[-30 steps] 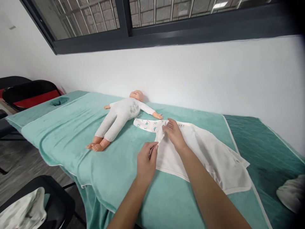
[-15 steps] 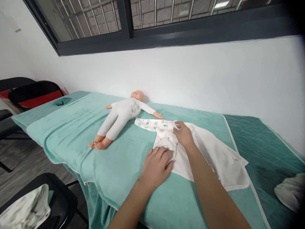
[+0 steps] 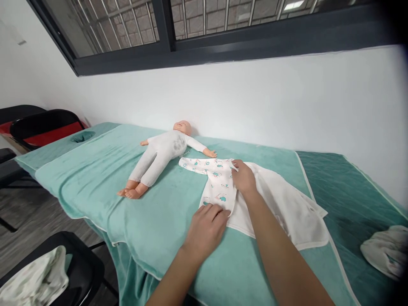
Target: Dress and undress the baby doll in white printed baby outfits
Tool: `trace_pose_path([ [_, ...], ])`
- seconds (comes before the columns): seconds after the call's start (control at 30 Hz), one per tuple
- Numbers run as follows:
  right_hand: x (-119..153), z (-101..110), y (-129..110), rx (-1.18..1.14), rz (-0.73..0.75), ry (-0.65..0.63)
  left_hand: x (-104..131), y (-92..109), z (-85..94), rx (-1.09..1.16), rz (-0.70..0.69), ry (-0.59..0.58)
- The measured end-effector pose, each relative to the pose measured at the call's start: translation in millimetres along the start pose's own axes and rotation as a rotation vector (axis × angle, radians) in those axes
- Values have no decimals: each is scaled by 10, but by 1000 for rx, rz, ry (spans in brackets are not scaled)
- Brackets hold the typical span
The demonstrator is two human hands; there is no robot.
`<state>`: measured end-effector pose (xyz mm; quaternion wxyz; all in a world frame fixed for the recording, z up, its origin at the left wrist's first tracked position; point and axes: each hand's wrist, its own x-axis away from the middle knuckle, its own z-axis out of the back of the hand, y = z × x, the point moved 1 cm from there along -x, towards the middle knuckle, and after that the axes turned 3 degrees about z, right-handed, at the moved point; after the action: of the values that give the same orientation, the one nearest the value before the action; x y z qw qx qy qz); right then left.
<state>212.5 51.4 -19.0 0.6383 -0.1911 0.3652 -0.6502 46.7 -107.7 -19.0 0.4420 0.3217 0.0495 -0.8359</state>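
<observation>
Head view, looking down over the green towel-covered table (image 3: 95, 178), and both hands are on the little printed baby top (image 3: 216, 180). It lies flat on the near left part of the white cloth (image 3: 287, 204), one sleeve stretched out toward the doll (image 3: 159, 155), which lies on its back just beside it in a plain white suit. The left hand (image 3: 205, 227) rests palm down, fingers spread, its fingertips pressing the lower hem; nothing pinched, just flat contact. The right hand (image 3: 244, 176) lies open near the neck and shoulder, holding the fabric down rather than gripping it.

By my reading, the garment is laid out and largely smoothed, the visible sleeve extended and the body flat. The doll is not yet in the printed top, so any dressing looks to be still ahead. Off to the right sits a bundled cloth (image 3: 381, 250), untouched, and another rumpled cloth (image 3: 35, 280) lies on the black chair (image 3: 83, 263) at lower left.
</observation>
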Motion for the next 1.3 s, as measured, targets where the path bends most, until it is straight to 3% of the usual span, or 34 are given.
trace_pose_path([
  [0.2,11,52,1,86,-67,-18,-38,25,-36,-15,-5,-57],
  [0.47,27,134,-4,277,-55,-104,-58,-22,-24,69,195,-8],
  [0.57,24,118,-5,303,62,-49,-49,-31,-45,82,174,-53],
  [0.67,31,70,-47,286,298,6,-13,1,-57,114,104,-91],
  [0.73,50,17,-91,264,463,-36,1,21,-45,143,77,-85],
  [0.8,77,-49,-121,266,535,-150,-26,-5,-23,185,85,-48],
  [0.9,107,-131,-110,315,469,-293,-177,-217,-2,197,186,25],
  [0.97,115,-160,-84,350,429,-318,-338,-466,-9,138,251,2],
  [1.13,103,-180,-48,455,420,-331,-645,-1021,-65,27,238,-302],
  [1.2,95,-187,-48,481,416,-339,-655,-1091,-86,1,244,-377],
  [1.3,89,-194,-45,496,409,-346,-604,-1084,-107,-49,304,-335],
])
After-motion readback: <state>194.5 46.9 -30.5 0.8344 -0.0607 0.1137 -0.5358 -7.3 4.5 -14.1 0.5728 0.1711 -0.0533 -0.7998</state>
